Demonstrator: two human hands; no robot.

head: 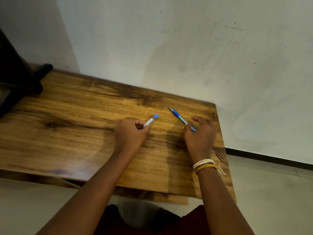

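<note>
My left hand (131,133) grips a pen cap (151,120), clear with a blue tip, which points up and to the right out of my curled fingers. My right hand (199,134) pinches the rear end of a blue pen (177,115) between thumb and forefinger. The pen's uncapped tip points up and to the left, low over the wooden table (76,126). The other fingers of my right hand are spread loosely. Cap and pen are apart, a short gap between them.
The table's right edge (225,150) lies close to my right hand, with pale floor beyond it. A white wall (169,48) rises behind the table. A dark object with a foot (25,77) stands at the far left corner.
</note>
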